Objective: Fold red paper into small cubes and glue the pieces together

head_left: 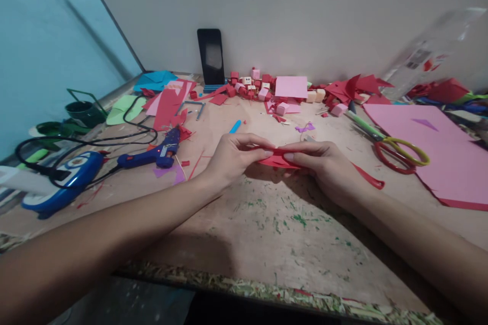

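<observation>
Between my two hands, just above the middle of the table, is a piece of red paper (pixel 277 159). My left hand (pixel 238 157) pinches its left end between thumb and fingers. On the other end, my right hand (pixel 318 160) does the same, its thumb pressed on top. The paper looks bent or folded, though my fingertips cover part of it. Beyond my left hand lies a blue stick-like thing (pixel 235 126). A red strip (pixel 368 176) shows past my right wrist.
A blue glue gun (pixel 152 156) with a black cable lies left, by a blue-and-white power strip (pixel 63 188). Scissors (pixel 396 152) rest on pink paper sheets (pixel 453 162) at right. Small paper cubes (pixel 263 92) and a propped phone (pixel 211 57) stand along the back.
</observation>
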`<act>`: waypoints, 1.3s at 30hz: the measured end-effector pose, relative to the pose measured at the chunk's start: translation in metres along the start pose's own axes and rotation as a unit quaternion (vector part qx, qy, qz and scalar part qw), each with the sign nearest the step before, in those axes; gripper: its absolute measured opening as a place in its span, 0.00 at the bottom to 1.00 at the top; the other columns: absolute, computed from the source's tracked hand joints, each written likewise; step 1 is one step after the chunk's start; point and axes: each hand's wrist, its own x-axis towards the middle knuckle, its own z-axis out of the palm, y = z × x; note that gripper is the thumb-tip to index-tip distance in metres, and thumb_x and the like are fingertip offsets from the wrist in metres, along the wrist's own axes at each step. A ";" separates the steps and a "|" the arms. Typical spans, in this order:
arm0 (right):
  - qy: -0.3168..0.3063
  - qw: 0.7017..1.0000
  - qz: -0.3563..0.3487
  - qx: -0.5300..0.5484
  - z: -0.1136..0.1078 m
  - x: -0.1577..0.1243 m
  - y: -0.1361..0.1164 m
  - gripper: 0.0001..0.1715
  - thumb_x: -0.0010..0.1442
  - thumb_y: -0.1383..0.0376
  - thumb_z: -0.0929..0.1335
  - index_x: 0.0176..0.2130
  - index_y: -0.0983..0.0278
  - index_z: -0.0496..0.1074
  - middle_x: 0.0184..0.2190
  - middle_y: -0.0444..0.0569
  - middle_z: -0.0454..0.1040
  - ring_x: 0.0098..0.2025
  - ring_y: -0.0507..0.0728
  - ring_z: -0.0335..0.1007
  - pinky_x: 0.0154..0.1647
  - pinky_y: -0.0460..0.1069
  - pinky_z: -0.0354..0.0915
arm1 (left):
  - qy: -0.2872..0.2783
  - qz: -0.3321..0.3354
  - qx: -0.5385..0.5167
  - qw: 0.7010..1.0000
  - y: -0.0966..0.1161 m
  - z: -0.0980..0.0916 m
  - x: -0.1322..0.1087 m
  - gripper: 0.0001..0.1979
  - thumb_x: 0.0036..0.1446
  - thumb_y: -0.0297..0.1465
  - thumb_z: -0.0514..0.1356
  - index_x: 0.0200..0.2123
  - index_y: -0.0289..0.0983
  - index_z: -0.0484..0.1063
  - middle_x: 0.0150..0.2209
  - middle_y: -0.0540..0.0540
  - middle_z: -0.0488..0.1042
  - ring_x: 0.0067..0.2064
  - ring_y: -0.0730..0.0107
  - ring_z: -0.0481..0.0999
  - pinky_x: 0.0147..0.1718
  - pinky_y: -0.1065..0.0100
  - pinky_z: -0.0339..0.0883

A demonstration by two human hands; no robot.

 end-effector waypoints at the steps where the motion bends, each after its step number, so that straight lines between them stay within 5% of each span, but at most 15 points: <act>1: -0.004 1.000 0.005 0.009 -0.001 0.000 0.001 0.10 0.51 0.62 0.81 0.37 0.59 0.88 0.37 0.51 0.87 0.31 0.56 0.81 0.38 0.51 0.76 | 0.002 -0.004 -0.010 1.000 -0.001 0.000 0.000 0.03 0.50 0.28 0.70 0.31 0.38 0.85 0.36 0.46 0.84 0.40 0.66 0.81 0.44 0.65 0.73; 12: 0.031 0.991 -0.052 -0.122 0.004 -0.003 -0.006 0.07 0.52 0.62 0.77 0.34 0.58 0.88 0.39 0.50 0.88 0.40 0.60 0.81 0.42 0.52 0.74 | -0.057 -0.022 0.010 0.998 0.004 0.001 0.001 0.09 0.56 0.36 0.71 0.35 0.36 0.84 0.37 0.46 0.84 0.38 0.67 0.80 0.42 0.66 0.72; 18: -0.009 0.996 -0.011 -0.091 0.005 -0.003 -0.010 0.20 0.50 0.55 0.81 0.42 0.60 0.87 0.39 0.50 0.87 0.38 0.58 0.79 0.37 0.50 0.72 | -0.032 0.000 0.036 0.999 -0.002 0.001 -0.001 0.13 0.53 0.33 0.71 0.41 0.33 0.83 0.41 0.43 0.84 0.37 0.68 0.78 0.37 0.68 0.72; 23: 0.014 0.989 -0.027 -0.142 0.007 -0.004 -0.012 0.13 0.52 0.56 0.79 0.30 0.63 0.85 0.30 0.48 0.83 0.31 0.54 0.73 0.32 0.48 0.68 | -0.034 0.027 0.070 0.997 -0.001 0.003 -0.003 0.14 0.52 0.31 0.71 0.43 0.33 0.83 0.44 0.42 0.85 0.41 0.65 0.81 0.41 0.66 0.75; 32: 0.023 0.991 -0.025 -0.132 0.005 -0.003 -0.008 0.12 0.52 0.56 0.79 0.28 0.63 0.83 0.26 0.46 0.80 0.27 0.52 0.69 0.29 0.47 0.62 | -0.046 0.009 0.084 0.995 0.005 0.002 -0.003 0.08 0.59 0.33 0.67 0.32 0.34 0.83 0.33 0.46 0.82 0.35 0.69 0.77 0.37 0.68 0.71; 39: 0.023 0.993 -0.021 -0.113 0.004 -0.002 -0.008 0.12 0.52 0.56 0.79 0.27 0.63 0.84 0.26 0.46 0.81 0.27 0.51 0.71 0.30 0.46 0.64 | -0.029 -0.025 -0.001 0.999 0.001 0.002 -0.002 0.07 0.57 0.33 0.68 0.29 0.35 0.82 0.30 0.49 0.79 0.32 0.72 0.74 0.34 0.69 0.68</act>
